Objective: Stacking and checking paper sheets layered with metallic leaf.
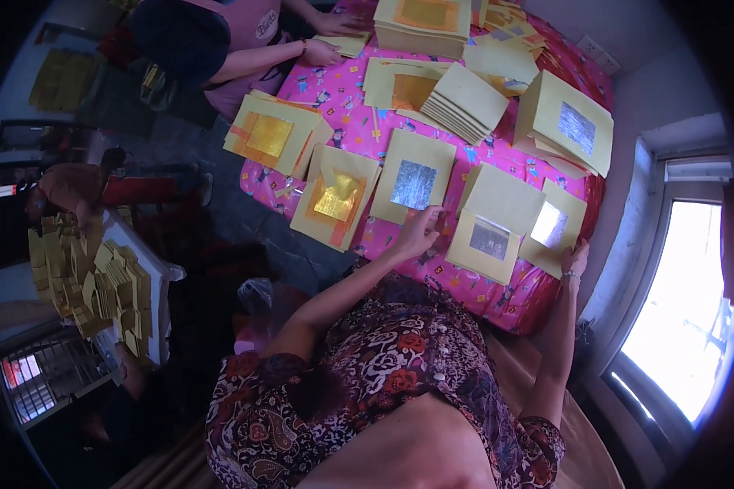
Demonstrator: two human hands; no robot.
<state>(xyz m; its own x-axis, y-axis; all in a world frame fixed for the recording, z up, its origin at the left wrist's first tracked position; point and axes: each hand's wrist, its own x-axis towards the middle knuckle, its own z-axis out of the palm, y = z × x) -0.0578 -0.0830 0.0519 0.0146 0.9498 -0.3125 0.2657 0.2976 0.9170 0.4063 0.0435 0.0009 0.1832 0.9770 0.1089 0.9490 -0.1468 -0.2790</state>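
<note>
Silver-foil sheet (pixel 551 226) lies just right of the middle paper stack (pixel 491 235). At its lower right corner the right hand (pixel 575 259) is curled; whether it pinches the paper I cannot tell. Left of the middle stack, the left hand (pixel 416 235) is half-curled at the lower edge of another silver-foil pile (pixel 413 175), its grip equally unclear. Gold-foil piles (pixel 335 196) sit farther left. Because the papers crowd the middle stack, a sideways drag could skew neighbours; the smooth-looking pink tablecloth (pixel 347 106) might let loose sheets slide over the nearby edge.
</note>
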